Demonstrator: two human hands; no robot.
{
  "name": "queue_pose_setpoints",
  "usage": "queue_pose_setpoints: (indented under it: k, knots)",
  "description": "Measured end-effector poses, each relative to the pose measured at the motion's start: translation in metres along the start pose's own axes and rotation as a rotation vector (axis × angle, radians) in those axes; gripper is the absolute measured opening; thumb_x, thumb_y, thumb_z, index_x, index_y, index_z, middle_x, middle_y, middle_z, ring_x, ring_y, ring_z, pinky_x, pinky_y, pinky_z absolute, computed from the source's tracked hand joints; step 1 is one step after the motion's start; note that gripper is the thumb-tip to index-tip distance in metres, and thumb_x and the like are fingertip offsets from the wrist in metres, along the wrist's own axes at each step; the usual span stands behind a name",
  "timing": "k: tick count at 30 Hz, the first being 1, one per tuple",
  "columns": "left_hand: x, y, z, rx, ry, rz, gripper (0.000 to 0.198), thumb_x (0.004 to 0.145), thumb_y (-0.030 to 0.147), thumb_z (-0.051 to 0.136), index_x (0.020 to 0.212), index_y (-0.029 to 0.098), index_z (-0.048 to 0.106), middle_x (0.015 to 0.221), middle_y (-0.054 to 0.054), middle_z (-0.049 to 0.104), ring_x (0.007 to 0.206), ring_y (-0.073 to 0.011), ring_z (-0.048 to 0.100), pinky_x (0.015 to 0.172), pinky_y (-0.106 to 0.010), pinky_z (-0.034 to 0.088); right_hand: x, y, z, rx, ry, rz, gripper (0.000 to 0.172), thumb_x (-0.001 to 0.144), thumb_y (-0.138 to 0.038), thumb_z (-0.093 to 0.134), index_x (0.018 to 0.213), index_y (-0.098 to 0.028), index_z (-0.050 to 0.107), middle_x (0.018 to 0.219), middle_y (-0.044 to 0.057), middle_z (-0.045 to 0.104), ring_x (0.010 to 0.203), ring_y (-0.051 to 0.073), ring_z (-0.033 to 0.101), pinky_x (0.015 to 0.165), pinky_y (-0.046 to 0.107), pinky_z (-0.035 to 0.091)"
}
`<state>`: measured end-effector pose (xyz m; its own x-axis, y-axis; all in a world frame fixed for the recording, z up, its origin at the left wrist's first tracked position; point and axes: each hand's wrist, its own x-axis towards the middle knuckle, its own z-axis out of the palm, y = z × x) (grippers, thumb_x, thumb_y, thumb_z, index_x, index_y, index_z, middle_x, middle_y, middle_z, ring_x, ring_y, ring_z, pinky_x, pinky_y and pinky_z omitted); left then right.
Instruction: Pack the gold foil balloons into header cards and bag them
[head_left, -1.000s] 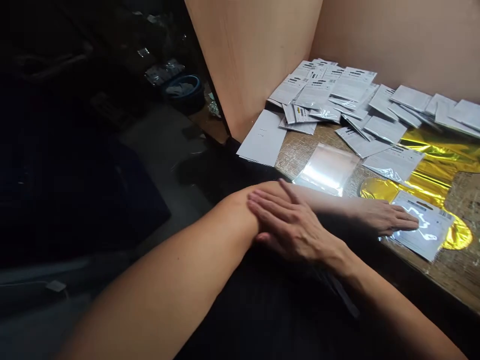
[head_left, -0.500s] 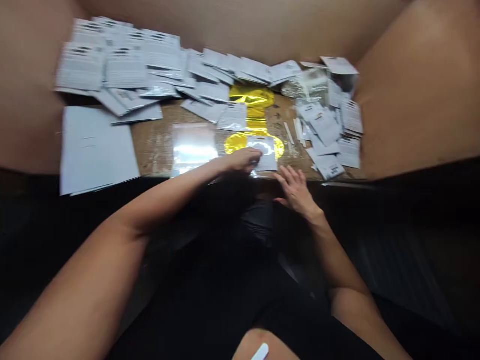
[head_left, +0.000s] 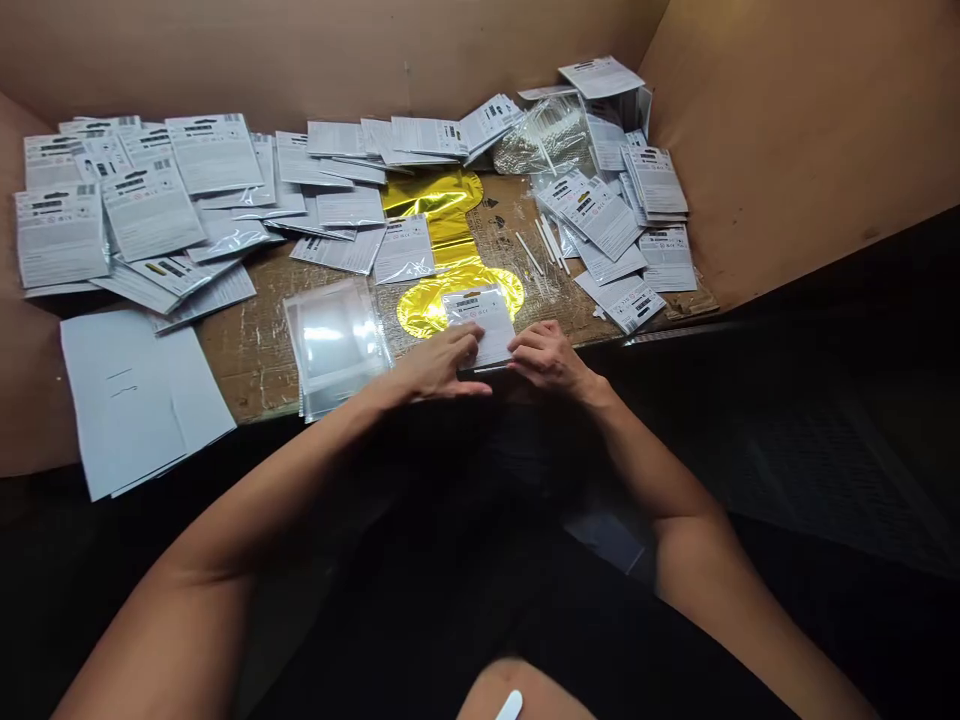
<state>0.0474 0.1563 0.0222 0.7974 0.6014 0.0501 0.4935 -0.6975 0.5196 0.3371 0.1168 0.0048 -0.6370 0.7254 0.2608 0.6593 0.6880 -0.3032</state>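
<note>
- Packet (head_left: 480,312), a printed white card inside a glossy clear sleeve, is lying flat at the near edge of the table (head_left: 247,350), partly overlapping a gold foil balloon (head_left: 431,305).
- Its long axis is pointing away from the person, with the printed header at the far end and the near end sitting between the two hands.
- Left hand (head_left: 439,368) is resting on the near left corner with its fingers stretched out flat, pressing down rather than clasping.
- Right hand (head_left: 551,358) is touching the near right edge with curled fingertips; whether it is pinching the sleeve cannot be told.
- Both hands are meeting the packet from the near side, and the left is covering more of it.
- Just left of the left hand, a stack of empty clear sleeves (head_left: 334,340) is catching the light.
- Farther left, white sheets (head_left: 135,400) are hanging over the table edge.
- Finished packets are piling up along the back left (head_left: 142,195) and the back right (head_left: 622,215), with thin white sticks (head_left: 544,245) lying between the balloon and the right pile.
</note>
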Motion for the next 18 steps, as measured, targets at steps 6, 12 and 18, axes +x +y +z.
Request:
queue_pose_setpoints:
  k: [6,12,18]
  knots:
    - [-0.014,0.016,0.032,-0.014,0.18,-0.101,0.02,0.108,0.038,0.057,0.106,0.02,0.064,0.152,-0.015,0.065,0.154,-0.0282,0.052,0.127,-0.046,0.044,0.009,-0.019,0.008,-0.025,0.058,0.211,0.04,0.113,-0.043,0.047,0.087,-0.019,0.065,0.092,0.012,0.077,0.093,0.027,0.066,0.09,0.042,0.039]
    - [-0.012,0.015,0.046,-0.02,0.293,-0.158,0.03,0.11,0.017,0.043,0.131,0.022,0.063,0.145,-0.012,0.071,0.149,-0.0239,0.058,0.125,-0.046,0.049,0.015,-0.057,0.023,0.13,0.233,0.863,0.038,0.106,-0.057,0.058,0.102,-0.02,0.064,0.079,0.011,0.074,0.073,0.027,0.071,0.069,0.035,0.044]
    - [-0.033,0.019,0.038,-0.082,0.517,-0.096,0.025,0.107,0.018,0.05,0.127,0.023,0.064,0.149,-0.013,0.069,0.143,-0.0247,0.063,0.121,-0.049,0.054,0.024,-0.04,0.01,1.028,0.319,0.88,0.05,0.084,-0.068,0.073,0.096,-0.024,0.053,0.058,-0.008,0.056,0.038,0.013,0.054,0.037,0.023,0.034]
